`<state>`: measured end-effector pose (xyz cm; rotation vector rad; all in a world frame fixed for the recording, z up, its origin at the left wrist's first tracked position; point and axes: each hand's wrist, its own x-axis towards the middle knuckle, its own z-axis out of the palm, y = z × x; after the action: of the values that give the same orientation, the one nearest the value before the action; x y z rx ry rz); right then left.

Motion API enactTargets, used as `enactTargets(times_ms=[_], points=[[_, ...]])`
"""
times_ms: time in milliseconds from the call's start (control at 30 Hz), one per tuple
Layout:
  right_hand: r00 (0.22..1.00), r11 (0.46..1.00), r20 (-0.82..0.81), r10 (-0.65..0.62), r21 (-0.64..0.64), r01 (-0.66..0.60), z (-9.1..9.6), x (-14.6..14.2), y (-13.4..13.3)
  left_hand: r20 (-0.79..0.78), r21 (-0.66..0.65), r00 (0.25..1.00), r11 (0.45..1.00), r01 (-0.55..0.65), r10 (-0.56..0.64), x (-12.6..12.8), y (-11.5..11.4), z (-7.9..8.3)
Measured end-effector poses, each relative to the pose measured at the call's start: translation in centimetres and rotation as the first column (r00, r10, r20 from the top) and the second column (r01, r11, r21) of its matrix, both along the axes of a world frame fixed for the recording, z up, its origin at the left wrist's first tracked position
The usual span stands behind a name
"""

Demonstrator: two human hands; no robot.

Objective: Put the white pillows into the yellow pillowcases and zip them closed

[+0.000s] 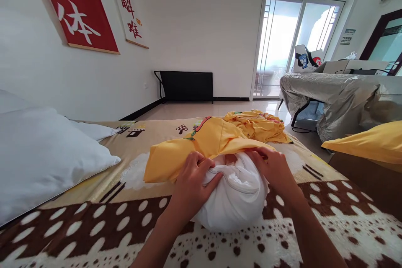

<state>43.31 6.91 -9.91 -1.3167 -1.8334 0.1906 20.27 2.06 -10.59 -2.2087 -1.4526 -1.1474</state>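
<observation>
A white pillow (232, 201), bunched and rounded at its near end, lies partly inside a yellow pillowcase (210, 138). My left hand (196, 180) is closed on the pillow's gathered white cloth, thumb on top, next to the pillowcase's opening. On the other side, my right hand (273, 167) has its fingers curled at the rim of the yellow pillowcase; its fingertips are partly hidden under the cloth. The far part of the pillow is covered by the pillowcase. Just beyond lies a crumpled heap of yellow cloth (257, 125) with printed patches.
A patterned blanket (103, 222) spreads beneath everything. White pillows (50, 150) are piled at the left. A yellow pillow (373, 140) rests on a brown box (354, 176) at the right. Behind it stands a table with a silver cover (339, 92). A black folded frame (188, 86) leans on the far wall.
</observation>
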Motion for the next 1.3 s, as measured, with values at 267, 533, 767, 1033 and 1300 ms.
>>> enactTargets(times_ms=[267, 533, 767, 1033, 1300], points=[[0.917, 0.933, 0.37, 0.147, 0.257, -0.253, -0.1, -1.7, -9.5, 0.196, -0.039, 0.975, 0.994, -0.097, 0.103, -1.1, 1.0, -0.2], [0.886, 0.934, 0.431, 0.172, 0.214, -0.285, -5.2, -9.5, -5.3, 0.254, -0.049, 0.961, 0.993, -0.104, 0.113, -0.8, 0.8, 0.1], [0.868, 0.906, 0.36, 0.343, 0.117, -0.407, -6.6, -8.5, -1.8, 0.174, -0.033, 0.981, 0.996, -0.079, 0.083, 0.4, -0.3, 0.6], [0.958, 0.964, 0.228, 0.177, 0.155, -0.215, -7.0, -7.7, 0.3, -0.185, 0.198, 0.982, 0.978, 0.062, -0.025, 4.9, -3.0, -1.3], [0.961, 0.96, -0.239, -0.137, 0.206, 0.188, -5.6, -3.1, 3.5, -0.201, 0.393, 0.97, 0.918, -0.047, 0.136, 3.5, 0.3, -2.7]])
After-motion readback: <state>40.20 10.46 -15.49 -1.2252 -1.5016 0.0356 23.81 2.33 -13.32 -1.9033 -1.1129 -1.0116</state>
